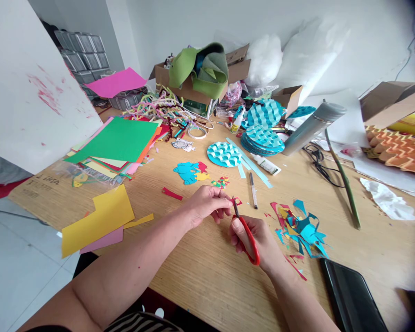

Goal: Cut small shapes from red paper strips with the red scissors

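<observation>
My left hand [212,203] pinches a small piece of red paper [237,201] above the table's middle. In my right hand [251,235] are red-handled scissors [251,246], their blades beside the red paper and pointing away from me. Whether the blades touch the paper I cannot tell. Just beyond my hands lie blue paper fish [186,172], a yellow fish cut-out [202,176] and a pile of tiny coloured bits [223,182]. A red paper strip [172,193] rests left of my left hand, and a pen [253,190] lies to the right.
Coloured scraps [306,230] and a black phone [352,295] lie at right. Yellow paper [98,221] and a stack topped with green paper [115,138] are at left. Behind are woven blue discs [224,154], a glue bottle [267,164], a grey cylinder [313,127] and pipe cleaners [159,106].
</observation>
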Demonstrator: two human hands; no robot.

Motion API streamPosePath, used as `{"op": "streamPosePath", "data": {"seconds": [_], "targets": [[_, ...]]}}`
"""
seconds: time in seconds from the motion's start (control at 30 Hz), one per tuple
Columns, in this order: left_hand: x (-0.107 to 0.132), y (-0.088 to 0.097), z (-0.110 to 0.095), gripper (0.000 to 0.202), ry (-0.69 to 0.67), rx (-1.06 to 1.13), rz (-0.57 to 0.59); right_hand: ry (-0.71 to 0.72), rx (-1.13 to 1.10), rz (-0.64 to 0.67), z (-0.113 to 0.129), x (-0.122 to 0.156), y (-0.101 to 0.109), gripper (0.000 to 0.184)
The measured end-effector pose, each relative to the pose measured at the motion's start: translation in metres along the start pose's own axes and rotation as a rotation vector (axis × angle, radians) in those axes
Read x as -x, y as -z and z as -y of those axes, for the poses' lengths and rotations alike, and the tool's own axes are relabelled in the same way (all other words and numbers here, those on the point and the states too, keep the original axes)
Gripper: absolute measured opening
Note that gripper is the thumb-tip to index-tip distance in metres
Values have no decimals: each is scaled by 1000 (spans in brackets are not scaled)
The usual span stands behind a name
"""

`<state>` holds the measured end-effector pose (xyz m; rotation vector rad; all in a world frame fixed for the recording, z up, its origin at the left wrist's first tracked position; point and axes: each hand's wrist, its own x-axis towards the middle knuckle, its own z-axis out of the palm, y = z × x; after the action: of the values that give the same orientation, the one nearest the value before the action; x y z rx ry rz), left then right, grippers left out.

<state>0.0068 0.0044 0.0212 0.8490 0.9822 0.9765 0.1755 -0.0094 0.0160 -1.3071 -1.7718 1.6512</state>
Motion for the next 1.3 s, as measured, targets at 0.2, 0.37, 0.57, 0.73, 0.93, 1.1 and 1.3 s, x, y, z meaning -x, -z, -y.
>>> {"op": "streamPosePath", "data": {"seconds": [0.2,0.37,0.57,0.73,0.93,1.1,1.3], "targets": [[1,0,0,17,-3,-14,10,19,20,4,0,1,-1,46],[1,-1,-1,17,-6,-18,9,28,13,-4,0,0,0,45],[1,-1,-1,17,2,-13,10,14,17,-7,1,0,0,46],[1,-1,-1,16,16,1,8,0,17,-16,0,1,0,45],[1,-1,-1,18,19,-7,19,14,30,-29,0,0,-1,46],[2,-1,-1,18,2,11,8,5,20,-26,0,0,0,46],[2,-1,-2,16,-4,-13,13,15,17,-19,0,0,0,47]]}}
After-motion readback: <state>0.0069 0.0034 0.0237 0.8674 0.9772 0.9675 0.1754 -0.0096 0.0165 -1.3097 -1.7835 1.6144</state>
